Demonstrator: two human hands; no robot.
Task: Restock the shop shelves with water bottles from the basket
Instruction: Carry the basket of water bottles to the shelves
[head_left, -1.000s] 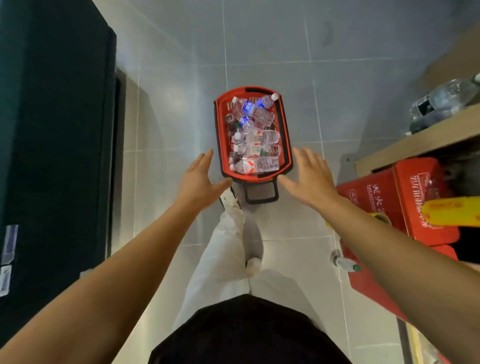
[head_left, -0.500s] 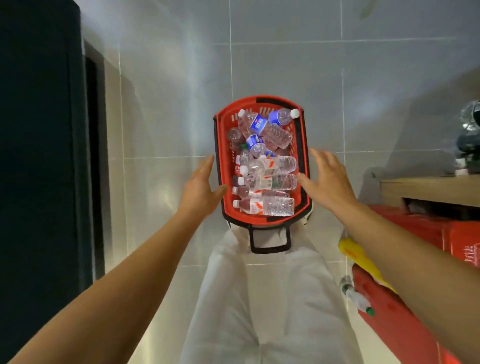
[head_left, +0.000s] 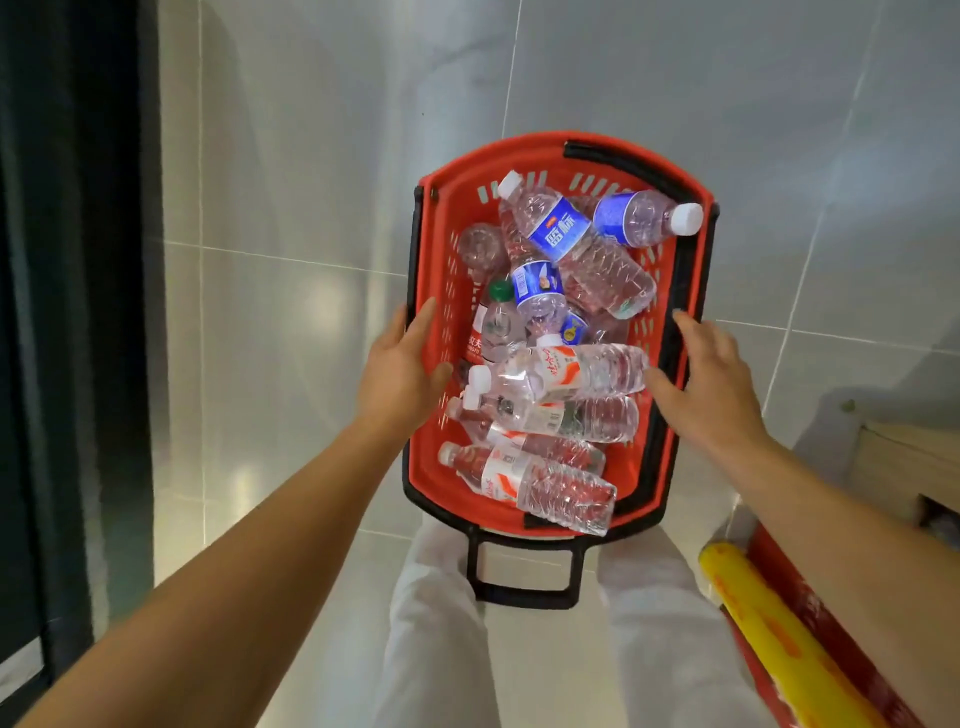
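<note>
A red plastic basket with black handles stands on the tiled floor in front of my legs. It holds several clear water bottles lying in a heap, some with blue labels and some with red-and-white labels. My left hand is at the basket's left rim, fingers outside along the black handle and thumb over the inside wall. My right hand lies over the right rim with its fingers stretched out, the thumb close to a red-labelled bottle. Neither hand holds a bottle.
A dark cabinet runs along the left edge. At the lower right are red cartons with a yellow roll lying across them, and a brown box or shelf edge above. The basket's black pull handle points toward my legs.
I have come closer to the basket, which now fills more of the view. Both hands have moved from beside it onto its left and right rims.
</note>
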